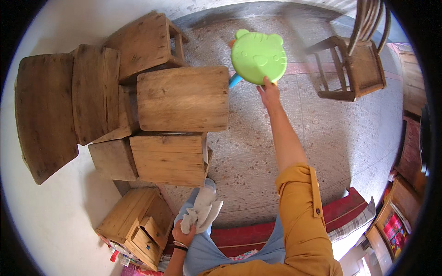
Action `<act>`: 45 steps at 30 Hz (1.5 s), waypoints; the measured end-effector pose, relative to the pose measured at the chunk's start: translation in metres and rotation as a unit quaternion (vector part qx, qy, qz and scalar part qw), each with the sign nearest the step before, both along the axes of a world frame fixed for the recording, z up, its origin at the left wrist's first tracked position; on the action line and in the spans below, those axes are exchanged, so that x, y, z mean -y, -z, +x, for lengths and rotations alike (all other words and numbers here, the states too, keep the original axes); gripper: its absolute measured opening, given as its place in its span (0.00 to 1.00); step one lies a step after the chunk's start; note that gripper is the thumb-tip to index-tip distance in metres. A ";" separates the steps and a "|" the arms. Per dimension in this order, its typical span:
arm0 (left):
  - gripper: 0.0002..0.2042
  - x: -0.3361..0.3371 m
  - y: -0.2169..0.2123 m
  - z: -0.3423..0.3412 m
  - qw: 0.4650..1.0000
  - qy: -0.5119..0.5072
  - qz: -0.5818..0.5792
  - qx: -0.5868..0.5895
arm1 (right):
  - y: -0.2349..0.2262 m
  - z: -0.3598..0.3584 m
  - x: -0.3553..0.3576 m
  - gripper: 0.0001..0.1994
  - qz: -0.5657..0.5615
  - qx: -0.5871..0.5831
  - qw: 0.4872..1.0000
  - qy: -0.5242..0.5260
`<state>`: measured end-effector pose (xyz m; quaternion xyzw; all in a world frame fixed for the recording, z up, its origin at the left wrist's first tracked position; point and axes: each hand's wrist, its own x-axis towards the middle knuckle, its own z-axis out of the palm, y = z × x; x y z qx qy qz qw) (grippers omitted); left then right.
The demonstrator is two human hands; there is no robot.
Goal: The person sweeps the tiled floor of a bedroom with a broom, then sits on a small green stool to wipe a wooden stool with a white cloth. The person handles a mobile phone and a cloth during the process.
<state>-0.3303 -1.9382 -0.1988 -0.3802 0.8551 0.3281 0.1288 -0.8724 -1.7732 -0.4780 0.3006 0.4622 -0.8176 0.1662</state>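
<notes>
Mustard sleeve (301, 221), rolled up near the elbow, is filling the space closest to the camera between four and five o'clock, its bare forearm (286, 133) pointing toward one o'clock. At its end the right hand (270, 93) is clamping the near rim of a green stool (258, 57), thumb lying on top and fingers curling underneath. That stool is sitting at about one o'clock, its animal-face top turning upward and a blue leg (235, 80) slanting out on its left; whether its feet are touching the speckled floor (262, 175), I cannot tell.

Toward seven o'clock the left hand (184, 233) is closing on a crumpled whitish cloth (197, 215), which is resting against the left leg of the blue trousers (200, 250). A bench with a red cover (241, 240) is running beneath the legs at six o'clock.

Several wooden stools or small tables (182, 99) are crowding close together from nine to eleven o'clock. A slatted wooden chair (366, 66) is standing apart at two o'clock, and a wooden cabinet (124, 214) is occupying half past seven.
</notes>
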 end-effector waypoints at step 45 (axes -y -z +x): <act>0.13 0.042 0.026 -0.054 0.941 0.280 0.031 -0.189 | -0.026 0.450 -0.209 0.26 0.235 -0.226 0.537 -0.778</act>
